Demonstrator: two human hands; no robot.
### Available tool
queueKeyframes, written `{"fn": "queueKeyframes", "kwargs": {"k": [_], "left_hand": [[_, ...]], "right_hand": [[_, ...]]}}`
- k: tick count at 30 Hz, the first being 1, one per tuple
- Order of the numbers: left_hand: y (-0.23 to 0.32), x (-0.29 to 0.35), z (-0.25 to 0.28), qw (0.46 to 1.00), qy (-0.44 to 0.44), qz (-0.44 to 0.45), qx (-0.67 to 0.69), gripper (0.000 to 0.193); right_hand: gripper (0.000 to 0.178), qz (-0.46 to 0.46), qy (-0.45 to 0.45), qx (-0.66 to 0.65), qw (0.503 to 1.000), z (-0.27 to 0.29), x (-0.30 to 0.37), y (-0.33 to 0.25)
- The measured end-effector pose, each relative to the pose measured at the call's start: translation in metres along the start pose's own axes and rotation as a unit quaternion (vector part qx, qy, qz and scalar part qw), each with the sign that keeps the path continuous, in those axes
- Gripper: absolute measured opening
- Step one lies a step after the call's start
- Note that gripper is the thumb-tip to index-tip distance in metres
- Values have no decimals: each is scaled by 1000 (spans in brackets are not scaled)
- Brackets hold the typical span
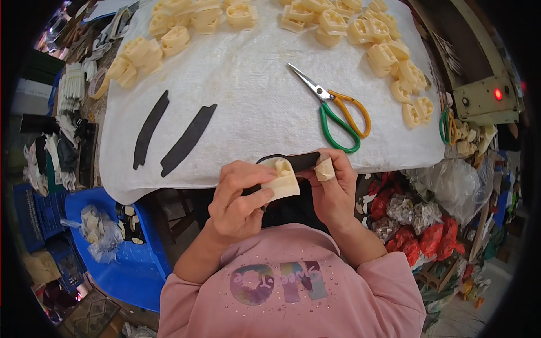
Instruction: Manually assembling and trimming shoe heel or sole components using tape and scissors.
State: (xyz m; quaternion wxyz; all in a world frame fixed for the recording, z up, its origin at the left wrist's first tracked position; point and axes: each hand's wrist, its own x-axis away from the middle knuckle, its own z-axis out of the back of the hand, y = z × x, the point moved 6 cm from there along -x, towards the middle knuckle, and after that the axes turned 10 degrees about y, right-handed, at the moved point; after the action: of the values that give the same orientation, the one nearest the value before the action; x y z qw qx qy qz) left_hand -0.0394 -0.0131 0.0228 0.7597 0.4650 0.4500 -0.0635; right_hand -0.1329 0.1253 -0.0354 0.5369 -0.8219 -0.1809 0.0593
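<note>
Surface: the surface (253, 112), spread with white woven sheeting, fills the middle and far part of the scene.
Pink shirt: the wearer's pink shirt (282, 242), with a shiny print, is at the near side.
Blue plastic: a blue plastic form (127, 276), tub or seat, I cannot tell which, stands near left, a clear bag (101, 239) in it.
Cream pieces: loose cream pieces (382, 59) lie along the far edge, at far left and far right, many touching or stacked.
Scissors: scissors (323, 93) with one green and one orange-yellow handle lie right of centre, blades apart only slightly if at all, tips pointing far left.
Hands: the left hand (239, 194) grips a cream piece between thumb and fingers; the right hand (338, 194) pinches a dark strip.
Loose strips: two black strips (189, 141) lie slanted and apart at left.
Held strip: the dark strip (307, 161) runs leftward from the right hand around the held piece's far edge.
Held piece: the curved, hollowed cream piece (286, 188) is between the hands, at the surface's near edge.
Finger wrap: a beige wrap (324, 170) covers one right-hand digit.
</note>
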Motion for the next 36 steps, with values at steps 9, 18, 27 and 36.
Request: {"fn": "queueKeyframes", "kwargs": {"k": [9, 18, 27, 36], "left_hand": [[13, -9, -21, 974, -81, -93, -192, 16], [20, -15, -32, 954, -106, -99, -262, 13], [-6, -9, -12, 987, -70, 90, -112, 23], [-3, 3, -22, 994, -105, 27, 1, 28]], "right_hand": [[22, -68, -39, 8, 997, -14, 2, -11], [27, -100, -58, 59, 992, -8, 1, 2], [39, -23, -143, 92, 985, -11, -23, -28], [57, -130, -274, 147, 941, -16, -31, -9]]}}
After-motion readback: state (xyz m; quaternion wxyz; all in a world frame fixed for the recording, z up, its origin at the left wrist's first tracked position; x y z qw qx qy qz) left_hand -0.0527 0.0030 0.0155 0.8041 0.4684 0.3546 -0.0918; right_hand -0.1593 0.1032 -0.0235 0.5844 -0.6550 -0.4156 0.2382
